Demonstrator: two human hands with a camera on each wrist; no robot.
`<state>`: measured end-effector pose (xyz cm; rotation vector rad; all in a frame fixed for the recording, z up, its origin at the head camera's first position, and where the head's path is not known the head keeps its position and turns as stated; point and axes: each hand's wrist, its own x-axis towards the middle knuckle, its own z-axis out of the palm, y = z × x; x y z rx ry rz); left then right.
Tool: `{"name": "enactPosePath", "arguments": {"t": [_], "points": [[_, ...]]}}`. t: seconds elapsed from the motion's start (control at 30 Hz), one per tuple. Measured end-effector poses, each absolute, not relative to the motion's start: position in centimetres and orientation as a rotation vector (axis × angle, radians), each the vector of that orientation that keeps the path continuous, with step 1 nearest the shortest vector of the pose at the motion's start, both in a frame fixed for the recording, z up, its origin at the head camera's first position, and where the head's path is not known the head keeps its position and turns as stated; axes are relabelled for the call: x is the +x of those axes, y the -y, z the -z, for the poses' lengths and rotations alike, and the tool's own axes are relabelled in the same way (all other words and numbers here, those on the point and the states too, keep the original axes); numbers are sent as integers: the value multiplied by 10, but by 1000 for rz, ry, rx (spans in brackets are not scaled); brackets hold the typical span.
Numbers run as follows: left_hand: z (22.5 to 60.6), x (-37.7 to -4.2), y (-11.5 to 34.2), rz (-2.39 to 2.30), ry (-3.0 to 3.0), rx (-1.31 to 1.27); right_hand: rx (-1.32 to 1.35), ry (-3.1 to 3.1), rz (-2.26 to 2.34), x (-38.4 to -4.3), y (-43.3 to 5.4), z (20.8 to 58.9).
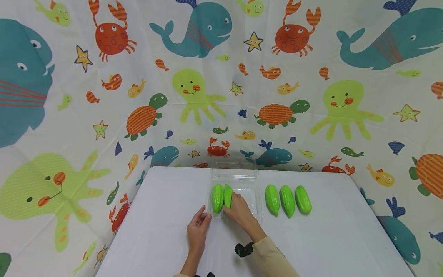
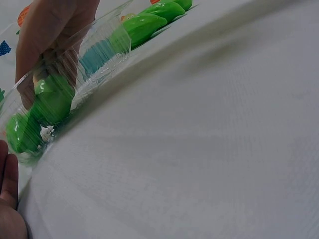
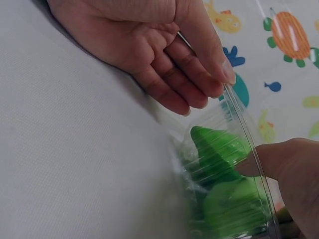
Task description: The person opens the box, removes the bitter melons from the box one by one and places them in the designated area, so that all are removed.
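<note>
Clearly, right hand (image 1: pixel 240 211) round gourd (image 1: pixel 228 196) — left hand's (image 1: pixel 198 231) pinch on box (image 1: pixel 250 195), right-wrist view only.

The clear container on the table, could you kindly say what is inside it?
Inside the clear container are two green vegetables, side by side; the right hand grips one, so part of that one is covered.

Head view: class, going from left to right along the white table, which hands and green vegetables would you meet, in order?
Left hand, first green vegetable in the clear box, right hand gripping a second vegetable, first loose vegetable, middle loose vegetable, last loose vegetable.
</note>
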<state>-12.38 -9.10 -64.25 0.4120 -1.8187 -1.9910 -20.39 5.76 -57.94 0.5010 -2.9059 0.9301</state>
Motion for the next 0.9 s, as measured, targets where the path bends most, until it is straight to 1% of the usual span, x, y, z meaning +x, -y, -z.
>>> {"name": "enactPosePath", "arguments": {"t": [0.63, 0.9], "points": [[642, -123, 91, 1977, 1817, 374, 529, 2852, -921, -205, -58, 581], [643, -122, 92, 1990, 1823, 401, 493, 2861, -917, -203, -59, 579]]}}
